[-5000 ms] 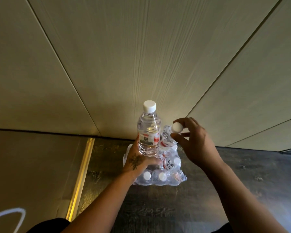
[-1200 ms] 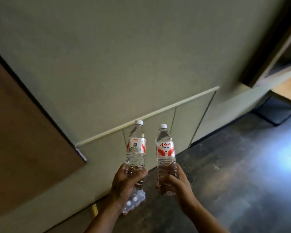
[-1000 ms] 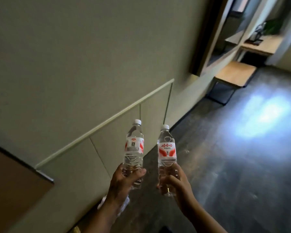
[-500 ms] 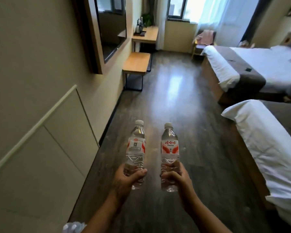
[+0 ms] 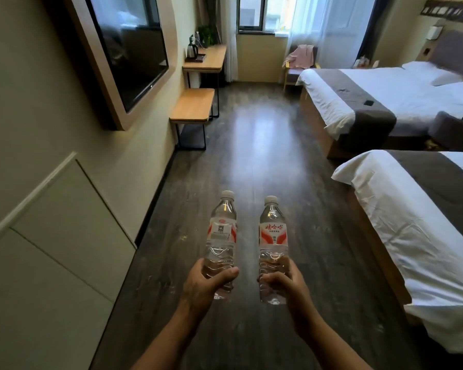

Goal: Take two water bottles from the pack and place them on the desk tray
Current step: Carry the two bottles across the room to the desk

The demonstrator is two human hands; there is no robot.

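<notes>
I hold two clear water bottles with white caps and red-and-white labels upright in front of me, over the dark wood floor. My left hand (image 5: 203, 284) grips the lower part of the left bottle (image 5: 222, 231). My right hand (image 5: 286, 285) grips the base of the right bottle (image 5: 273, 236). Far ahead by the window stands the wooden desk (image 5: 211, 58) with a dark tray (image 5: 197, 57) and a kettle (image 5: 191, 50) on it. The pack is out of view.
A low wooden bench (image 5: 193, 105) stands against the left wall in front of the desk. A wall-mounted TV (image 5: 134, 49) hangs on the left. Two beds (image 5: 425, 209) fill the right side. A chair with pink cloth (image 5: 301, 58) is near the window.
The view has swung from the wall and the pack on the floor to the room. Both bottles stay in my hands; the pack has dropped out of sight.
</notes>
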